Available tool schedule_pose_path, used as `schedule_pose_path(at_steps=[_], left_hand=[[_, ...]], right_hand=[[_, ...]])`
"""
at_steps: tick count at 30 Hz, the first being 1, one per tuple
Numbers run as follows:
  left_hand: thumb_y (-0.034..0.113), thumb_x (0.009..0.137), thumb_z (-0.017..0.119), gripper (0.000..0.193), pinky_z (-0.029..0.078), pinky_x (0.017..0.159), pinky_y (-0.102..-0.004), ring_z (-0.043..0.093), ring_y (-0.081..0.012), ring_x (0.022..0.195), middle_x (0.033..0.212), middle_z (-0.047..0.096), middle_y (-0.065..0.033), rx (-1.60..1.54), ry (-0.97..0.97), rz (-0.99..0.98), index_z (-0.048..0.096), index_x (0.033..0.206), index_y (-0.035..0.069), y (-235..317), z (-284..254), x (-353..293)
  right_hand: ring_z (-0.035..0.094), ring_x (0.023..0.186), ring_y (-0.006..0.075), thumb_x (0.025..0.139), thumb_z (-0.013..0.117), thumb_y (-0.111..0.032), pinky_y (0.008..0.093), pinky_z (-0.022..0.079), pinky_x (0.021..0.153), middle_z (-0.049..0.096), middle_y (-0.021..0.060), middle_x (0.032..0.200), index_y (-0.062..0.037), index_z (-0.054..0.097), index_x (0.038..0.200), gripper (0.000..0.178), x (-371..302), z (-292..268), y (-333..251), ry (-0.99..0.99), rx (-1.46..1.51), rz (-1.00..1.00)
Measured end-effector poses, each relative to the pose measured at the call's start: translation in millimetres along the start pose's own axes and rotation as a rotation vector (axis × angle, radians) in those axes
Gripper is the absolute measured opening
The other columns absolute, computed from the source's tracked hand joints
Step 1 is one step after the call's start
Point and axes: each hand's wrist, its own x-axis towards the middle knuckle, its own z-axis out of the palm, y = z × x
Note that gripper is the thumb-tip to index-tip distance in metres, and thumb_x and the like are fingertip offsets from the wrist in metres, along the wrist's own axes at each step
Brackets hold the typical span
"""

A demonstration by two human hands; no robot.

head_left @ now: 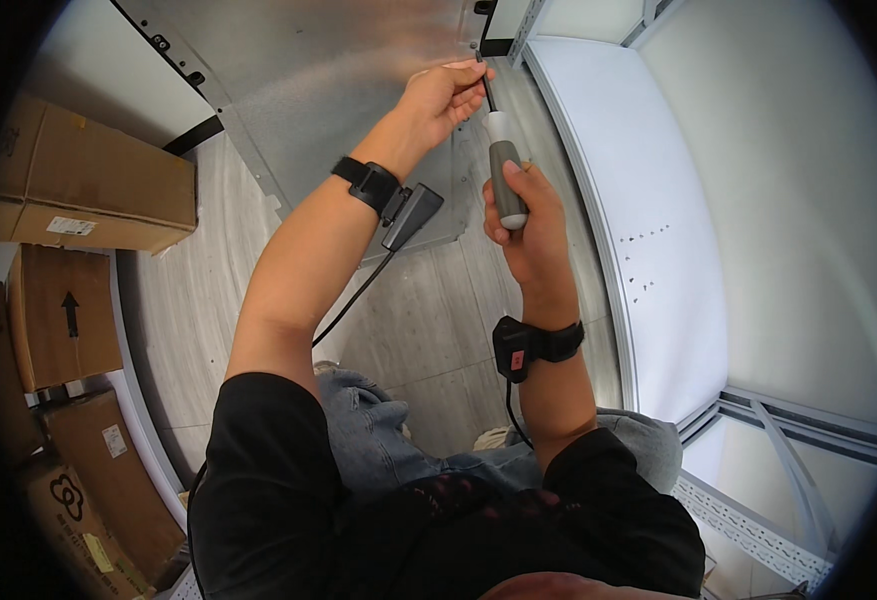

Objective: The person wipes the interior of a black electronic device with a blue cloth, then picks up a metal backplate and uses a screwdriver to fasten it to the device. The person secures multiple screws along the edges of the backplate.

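Currently one screwdriver (504,170), grey handle wrapped by right hand (526,225) fingers, shaft just past left hand (443,100) fingertips pinching near its tip at grey panel (338,90); four cardboard boxes (88,175) well left of fingers, contents unseen

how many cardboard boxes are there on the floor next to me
4 show, all on the left: a large cardboard box at the upper left, an arrow-marked box below it, a third box lower still, and a fourth box at the bottom edge. More may be hidden past the dark rim.
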Motion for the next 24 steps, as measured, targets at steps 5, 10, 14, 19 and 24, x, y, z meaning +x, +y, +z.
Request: schedule_pose_path(at_steps=[5,10,14,19,24], left_hand=[[0.010,0.094,0.055,0.014,0.055,0.064,-0.0208,0.062,-0.0102,0.072,0.093,0.066,-0.0076,0.053,-0.011,0.002,0.060,0.103,0.000,0,4,-8],[0.016,0.097,0.051,0.021,0.055,0.065,-0.0222,0.063,-0.0108,0.073,0.093,0.066,-0.0065,0.108,-0.064,-0.027,0.058,0.110,0.001,-2,22,-21],[0.020,0.097,0.052,0.021,0.055,0.066,-0.0239,0.063,-0.0117,0.073,0.093,0.065,-0.0058,0.169,-0.120,-0.067,0.057,0.108,0.002,-16,47,-18],[0.025,0.096,0.055,0.022,0.052,0.070,-0.0251,0.062,-0.0122,0.079,0.093,0.064,-0.0045,0.261,-0.219,-0.085,0.057,0.103,0.004,-47,94,-14],[0.030,0.096,0.055,0.026,0.048,0.074,-0.0251,0.060,-0.0112,0.084,0.096,0.064,-0.0035,0.471,-0.341,-0.172,0.058,0.104,0.006,-113,159,-9]], right_hand=[[0.045,0.046,0.0091,0.088,0.062,-0.027,0.0220,0.032,0.040,0.056,0.0062,0.071,-0.0043,0.050,0.092,0.025,-5,1,-3,0.028,-0.079,-0.012],[0.044,0.044,0.0091,0.085,0.063,-0.025,0.0217,0.030,0.039,0.056,0.0058,0.063,-0.0051,0.055,0.082,0.022,-8,-17,-41,0.063,-0.273,-0.031],[0.046,0.044,0.0086,0.082,0.066,-0.025,0.0219,0.031,0.038,0.058,0.0051,0.060,-0.0056,0.059,0.074,0.022,-16,-42,-109,0.057,-0.555,-0.008],[0.045,0.041,0.0067,0.080,0.066,-0.029,0.0213,0.032,0.038,0.059,0.0028,0.058,-0.0067,0.060,0.071,0.025,-38,-71,-188,0.007,-1.050,0.052],[0.044,0.040,0.0047,0.081,0.064,-0.030,0.0202,0.033,0.039,0.057,0.0009,0.058,-0.0086,0.058,0.073,0.024,-75,-149,-229,0.099,-1.223,0.055]])
